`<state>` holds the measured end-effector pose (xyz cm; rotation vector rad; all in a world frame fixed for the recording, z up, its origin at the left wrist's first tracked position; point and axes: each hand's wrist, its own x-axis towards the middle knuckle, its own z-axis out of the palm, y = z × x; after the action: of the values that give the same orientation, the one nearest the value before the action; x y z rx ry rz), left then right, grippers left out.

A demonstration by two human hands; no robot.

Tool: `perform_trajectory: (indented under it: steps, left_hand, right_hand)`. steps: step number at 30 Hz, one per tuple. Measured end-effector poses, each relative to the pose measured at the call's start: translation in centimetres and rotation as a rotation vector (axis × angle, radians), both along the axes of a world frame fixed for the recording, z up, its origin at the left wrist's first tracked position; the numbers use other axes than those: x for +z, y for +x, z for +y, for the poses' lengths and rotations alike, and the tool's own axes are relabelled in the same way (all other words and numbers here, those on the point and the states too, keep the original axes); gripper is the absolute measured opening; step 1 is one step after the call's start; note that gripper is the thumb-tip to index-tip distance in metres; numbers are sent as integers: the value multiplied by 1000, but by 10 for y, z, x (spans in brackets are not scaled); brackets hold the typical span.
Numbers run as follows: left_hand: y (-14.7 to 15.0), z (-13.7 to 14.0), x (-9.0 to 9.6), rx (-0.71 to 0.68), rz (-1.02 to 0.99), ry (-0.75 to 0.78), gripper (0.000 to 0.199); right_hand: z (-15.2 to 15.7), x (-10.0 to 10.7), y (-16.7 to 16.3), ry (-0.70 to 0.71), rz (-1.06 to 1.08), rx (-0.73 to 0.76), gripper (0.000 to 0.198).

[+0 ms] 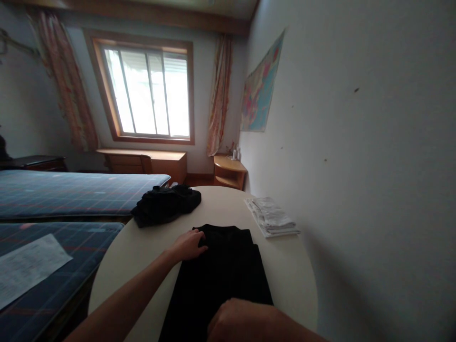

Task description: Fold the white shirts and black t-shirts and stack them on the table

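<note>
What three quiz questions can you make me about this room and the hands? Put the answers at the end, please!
1. True or false: the left hand is touching the flat black cloth.

2. Which thing on the round table is closest to the wall with the map?
A) the crumpled black heap
B) the folded white pile
C) the flat black cloth

3. How many curtains hang beside the window?

Key: 1. True; 2. B; 3. Two.

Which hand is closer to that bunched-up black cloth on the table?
The left. The left hand is just below the bunched-up black cloth in view, at the flat black garment's far edge; the right hand is over its near part, farther away.
</note>
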<state>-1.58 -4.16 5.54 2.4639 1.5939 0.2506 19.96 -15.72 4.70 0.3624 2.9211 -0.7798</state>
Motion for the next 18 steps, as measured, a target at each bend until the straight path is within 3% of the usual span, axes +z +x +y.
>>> perform_trajectory:
  steps: [1,4,6,8,12,18]
  left_hand:
    - [-2,2,0,-3,-9,-18,30]
    - [-7,7,0,-21,-22,-43,28]
    - [-8,10,1,-27,-33,-55,28]
    - [-10,11,1,-28,-46,-71,29]
    - [-13,11,1,-34,-72,-103,29]
    - [-20,6,1,-58,-135,-122,28]
  right_hand:
    - [6,9,5,5,40,-52,13]
    - [35,32,27,239,90,-506,17]
    - [58,38,43,364,92,-759,16]
    - [79,37,58,433,62,-916,20]
    - [104,23,77,418,-88,-994,30]
    - [108,21,83,252,-97,-940,21]
